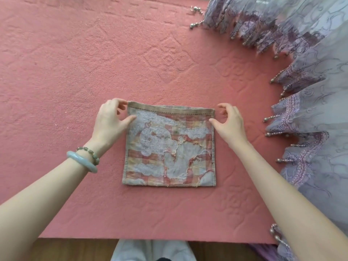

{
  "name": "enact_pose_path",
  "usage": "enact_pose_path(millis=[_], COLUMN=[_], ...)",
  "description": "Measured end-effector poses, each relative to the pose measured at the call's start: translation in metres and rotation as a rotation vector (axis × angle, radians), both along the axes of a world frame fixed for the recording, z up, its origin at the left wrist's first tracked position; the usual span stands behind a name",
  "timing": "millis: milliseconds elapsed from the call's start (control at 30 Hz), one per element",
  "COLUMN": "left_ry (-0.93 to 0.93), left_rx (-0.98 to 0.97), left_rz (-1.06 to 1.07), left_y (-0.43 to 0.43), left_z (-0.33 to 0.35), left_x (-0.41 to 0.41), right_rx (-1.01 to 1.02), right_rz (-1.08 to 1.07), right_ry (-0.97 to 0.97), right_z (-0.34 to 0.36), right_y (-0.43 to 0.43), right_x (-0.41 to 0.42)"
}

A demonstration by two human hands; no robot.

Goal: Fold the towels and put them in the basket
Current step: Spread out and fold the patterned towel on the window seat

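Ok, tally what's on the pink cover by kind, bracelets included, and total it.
Checked towel: 1
Hands: 2, left hand and right hand
Bracelets: 2, pale green bangle and beaded bracelet
Lilac beaded drape: 1
Total: 6

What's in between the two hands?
The checked towel lies flat on the pink cover between the left hand and the right hand, with one hand at each top corner. The head view shows this.
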State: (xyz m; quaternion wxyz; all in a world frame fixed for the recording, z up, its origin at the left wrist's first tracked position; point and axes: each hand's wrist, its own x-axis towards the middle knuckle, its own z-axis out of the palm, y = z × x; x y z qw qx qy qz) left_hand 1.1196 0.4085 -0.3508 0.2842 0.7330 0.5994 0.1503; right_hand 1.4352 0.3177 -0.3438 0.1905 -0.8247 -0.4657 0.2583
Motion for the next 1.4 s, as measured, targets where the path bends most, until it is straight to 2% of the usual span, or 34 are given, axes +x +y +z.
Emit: enact_pose_path(millis=[167, 367, 467, 667, 833, 1067, 1233, 1400], left_ry=[0.050, 0.145, 0.189, 0.189, 0.191, 0.229, 0.224, 0.229], left_rx=[0.070, 0.184, 0.229, 0.264, 0.320, 0.283, 0.245, 0.177], left_rz=[-0.564, -0.823, -0.861, -0.881, -0.878, -0.960, -0.969, -1.031], left_y=[-0.073, -0.121, -0.126, -0.126, -0.127, -0.149, -0.142, -0.128], left_z=[-0.003, -0.016, -0.020, -0.017, -0.005, -0.013, -0.012, -0.008], left_x=[-0.034, -0.066, -0.072, -0.075, -0.080, -0.090, -0.083, -0.083], right_rx=[-0.063, -0.065, -0.078, 0.093, 0.149, 0.041, -0.025, -0.050], right_rz=[0.275, 0.598, 0.735, 0.790, 0.830, 0.873, 0.809, 0.860], right_ry=[0.015, 0.002, -0.101, -0.271, -0.325, -0.289, -0.165, -0.159], right_z=[0.004, 0.000, -0.004, -0.011, -0.007, -0.013, -0.006, 0.001], right_y=[-0.068, -0.132, -0.150, -0.158, -0.162, -0.180, -0.170, -0.153], right_x=[-0.015, -0.027, -0.026, -0.021, -0.018, -0.026, -0.025, -0.017])
